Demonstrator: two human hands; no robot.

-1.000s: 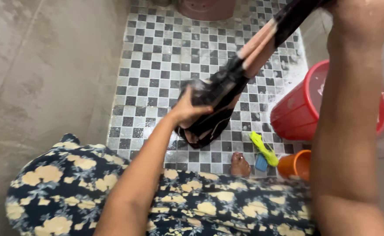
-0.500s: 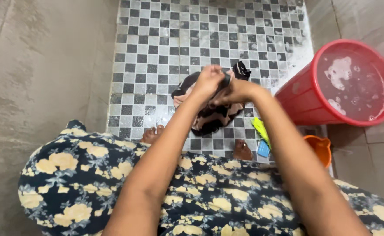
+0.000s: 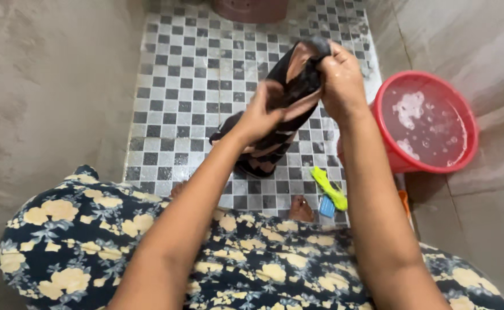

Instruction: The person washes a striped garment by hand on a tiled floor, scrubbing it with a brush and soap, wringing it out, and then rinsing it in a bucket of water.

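Both hands, left hand and right hand, clench a wet dark cloth held up left of the red bucket; wringing seems underway, wanting a firmer twist.

The wet cloth hangs in mid-scene above the tiled floor, gripped at its upper end by the right hand and lower down by the left hand, which sits nearer and to the left. Right of both hands stands the bucket, with sudsy water in it. On the floor below the cloth, slightly right, lies the scrubbing brush, a small soap bar touching its near end. Just left of the soap (partly hidden by the dress) a foot rests on the tiles. At the far edge stands a stool.
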